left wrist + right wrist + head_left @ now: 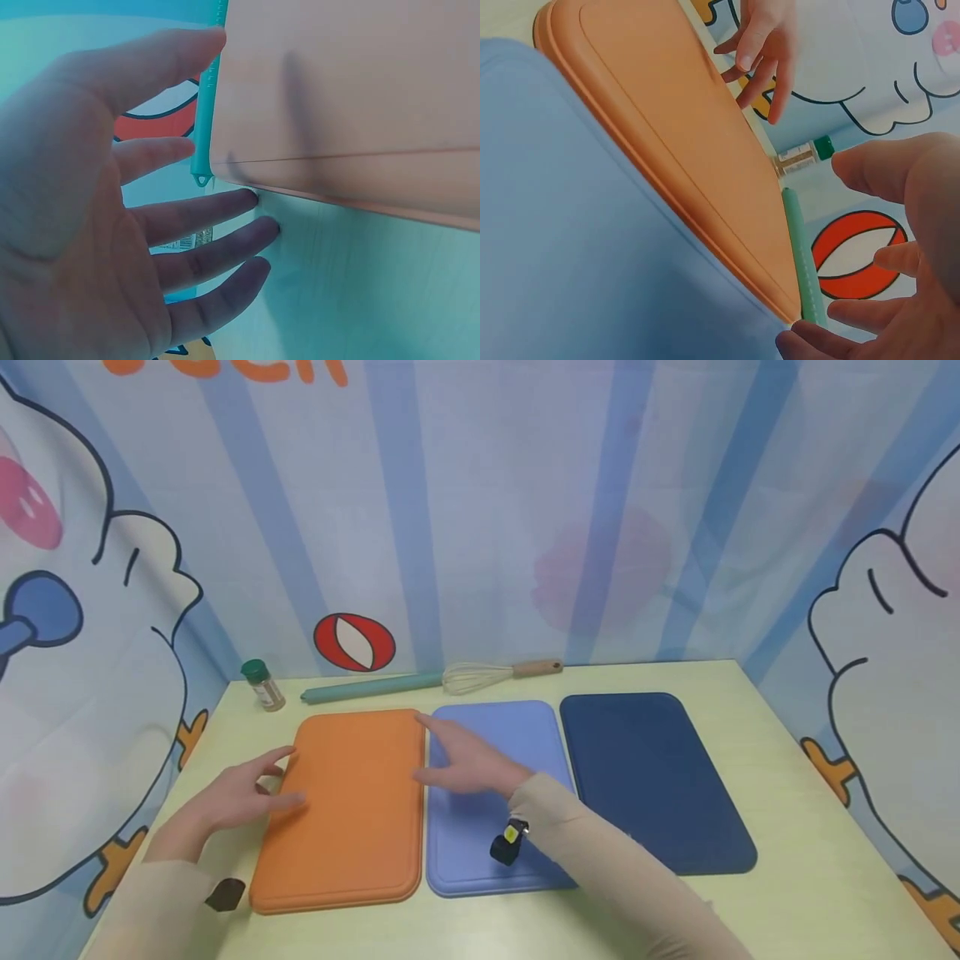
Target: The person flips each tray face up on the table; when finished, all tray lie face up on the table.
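An orange rectangular board [360, 810] with rounded corners and a raised rim lies flat on the table. My left hand [240, 793] is at its left side, fingers spread; in the left wrist view the thumb overlaps the board and the lower fingertips [266, 229] appear beside its edge. From the other side, my right hand [465, 756] hovers over the light blue board [465, 860], thumb and fingers apart and reaching toward the orange board's right edge. Nothing is held in either hand.
A navy board [652, 777] lies at the right. Behind the boards are a teal rod [367, 690] with scale marks and a whisk [480, 677] with a wooden handle. A green-capped spice jar [262, 685] stands at the back left. Printed cloth [487, 510] hangs behind the table.
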